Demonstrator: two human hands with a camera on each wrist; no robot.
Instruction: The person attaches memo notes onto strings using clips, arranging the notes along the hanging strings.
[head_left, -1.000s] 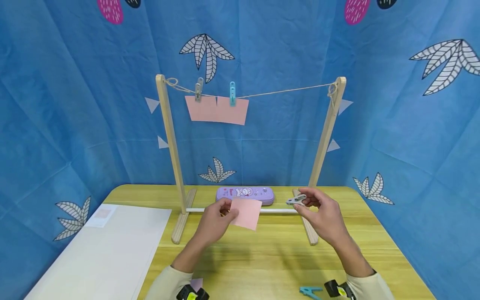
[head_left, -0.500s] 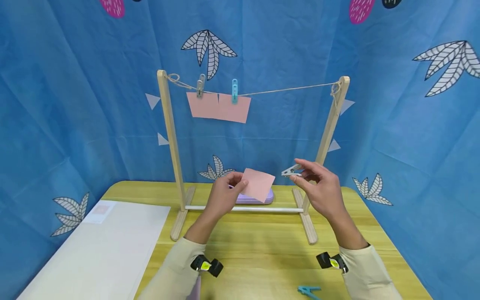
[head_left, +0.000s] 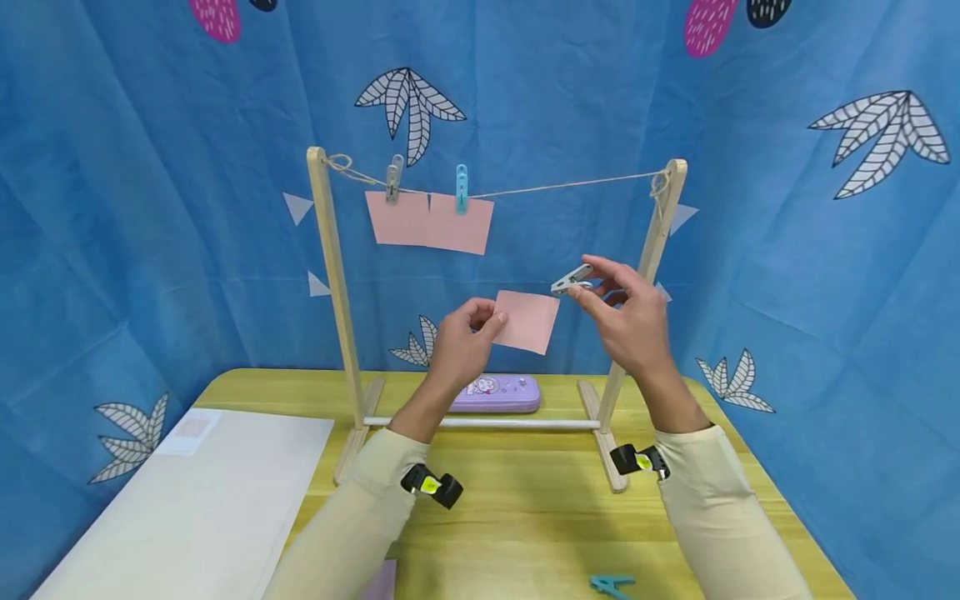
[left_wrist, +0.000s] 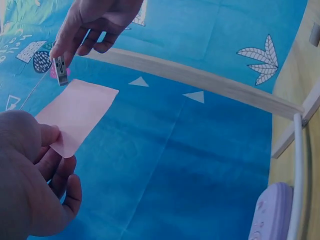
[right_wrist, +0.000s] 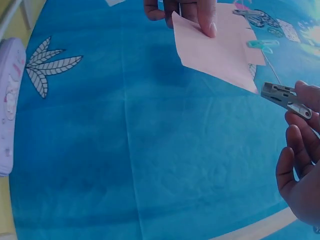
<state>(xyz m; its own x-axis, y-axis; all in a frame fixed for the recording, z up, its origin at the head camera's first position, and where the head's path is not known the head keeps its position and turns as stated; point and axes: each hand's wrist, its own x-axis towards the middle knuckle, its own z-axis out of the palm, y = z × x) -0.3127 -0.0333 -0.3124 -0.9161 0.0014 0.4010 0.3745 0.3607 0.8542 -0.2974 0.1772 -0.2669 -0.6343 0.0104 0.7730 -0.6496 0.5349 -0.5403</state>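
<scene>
My left hand [head_left: 467, 337] pinches a square pink paper [head_left: 528, 322] by its left edge, thumb in front. Just right of the paper, my right hand [head_left: 630, 312] holds a grey clothespin [head_left: 572, 280] between thumb and fingers, its nose toward the paper's upper corner. The paper and this clothespin appear close together but apart in the right wrist view. Above them a thin string [head_left: 562, 184] spans a wooden frame [head_left: 339, 283]. Two pink papers [head_left: 459, 225] hang side by side from its left half, one under a grey clothespin [head_left: 393, 179], one under a blue clothespin [head_left: 462, 188].
A purple pencil case [head_left: 501, 393] lies behind the frame's white crossbar [head_left: 517, 424]. White sheets [head_left: 202, 500] cover the table's left side. Near the front lie a loose blue clothespin [head_left: 611, 584] and a partly hidden purple paper [head_left: 381, 581]. A blue patterned cloth [head_left: 187, 208] hangs behind.
Both hands have risen from near the table toward the string, carrying the pink paper and the grey clothespin. The left hand also shifted right, and the gap between paper and clothespin narrowed.
</scene>
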